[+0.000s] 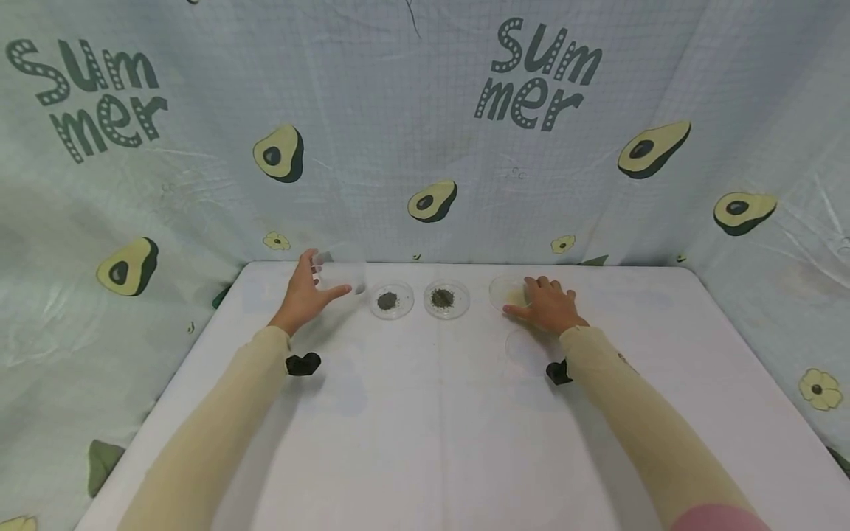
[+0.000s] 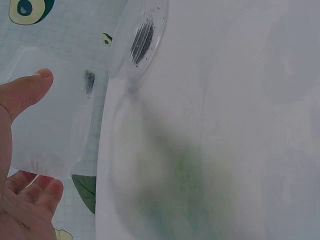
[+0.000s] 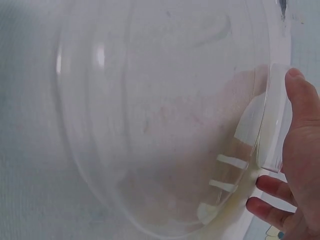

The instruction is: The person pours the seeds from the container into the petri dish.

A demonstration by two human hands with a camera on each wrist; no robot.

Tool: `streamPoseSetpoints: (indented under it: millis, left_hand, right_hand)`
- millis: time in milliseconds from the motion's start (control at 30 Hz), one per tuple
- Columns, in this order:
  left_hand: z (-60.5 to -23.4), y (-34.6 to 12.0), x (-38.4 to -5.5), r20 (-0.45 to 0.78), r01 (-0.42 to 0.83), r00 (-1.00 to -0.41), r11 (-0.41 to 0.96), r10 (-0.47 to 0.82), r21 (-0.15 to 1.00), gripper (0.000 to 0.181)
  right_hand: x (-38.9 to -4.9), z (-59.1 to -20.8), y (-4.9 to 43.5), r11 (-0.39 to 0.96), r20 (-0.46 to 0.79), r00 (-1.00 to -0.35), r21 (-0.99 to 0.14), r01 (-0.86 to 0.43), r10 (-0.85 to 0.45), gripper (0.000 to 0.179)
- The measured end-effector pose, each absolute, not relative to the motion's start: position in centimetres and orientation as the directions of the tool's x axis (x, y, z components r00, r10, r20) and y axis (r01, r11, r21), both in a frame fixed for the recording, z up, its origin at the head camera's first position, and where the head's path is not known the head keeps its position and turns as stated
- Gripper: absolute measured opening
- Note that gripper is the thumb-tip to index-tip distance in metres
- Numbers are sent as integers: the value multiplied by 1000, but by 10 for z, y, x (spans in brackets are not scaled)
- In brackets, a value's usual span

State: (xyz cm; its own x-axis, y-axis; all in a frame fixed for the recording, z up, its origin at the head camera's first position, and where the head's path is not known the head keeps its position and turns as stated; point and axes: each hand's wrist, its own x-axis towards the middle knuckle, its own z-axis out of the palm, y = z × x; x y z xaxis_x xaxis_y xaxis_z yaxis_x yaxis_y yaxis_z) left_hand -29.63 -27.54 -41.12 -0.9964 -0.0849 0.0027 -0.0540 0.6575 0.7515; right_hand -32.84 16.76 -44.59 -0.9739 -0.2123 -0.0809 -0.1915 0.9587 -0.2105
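Clear box (image 1: 341, 269) in the left hand (image 1: 308, 295), at the far edge of the worktop (image 1: 438, 457), toward its far left corner. Thumb and fingers stand on opposite sides with the box gripped between them. It seems held up off the surface, though see-through walls make this hard to judge. Dark patch (image 2: 89, 82) at one corner of the box; cannot tell whether it lies inside or shows through. Right hand (image 1: 550, 306) at the right dish (image 1: 496, 292), also by the far edge: thumb and fingers to either side of the rim, dish pinched between, something pale yellow in it. Between the hands, along the same edge, left dish (image 1: 403, 310) with dark grey powder (image 1: 388, 301), then middle dish (image 1: 461, 299) with dark greenish bits (image 1: 442, 298). Neither is touched. Clear disc (image 3: 165, 115) beside the right hand, nearer the front edge; faint from the head view. Step in hand, as I read it: handling and placing the vessels along the far edge, box on one side, dish on the other. Next move would call for a steady left grip, the box kept clear of the left dish, and the right dish held level against spilling.
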Motion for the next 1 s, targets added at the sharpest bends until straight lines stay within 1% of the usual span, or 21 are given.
streamPoseSetpoints:
  millis: [267, 433, 833, 1000]
  left_hand:
    - [-404, -251, -298, 30, -7, -999, 662, -45, 749, 103]
    - [-401, -235, -299, 37, 12, -999, 657, -24, 754, 102]
    - [-399, -206, -308, 113, 138, -990, 625, 80, 768, 103]
    - [-398, -194, -312, 121, 160, -987, 624, 105, 765, 104]
  right_hand:
    - [-328, -450, 165, 957, -52, -974, -205, -205, -220, 91]
    - [-328, -453, 164, 957, -55, -976, -216, -194, -210, 90]
    - [-325, -453, 164, 959, -54, -980, -224, -173, -190, 89]
    - [-325, -453, 164, 958, -50, -979, -220, -182, -197, 90]
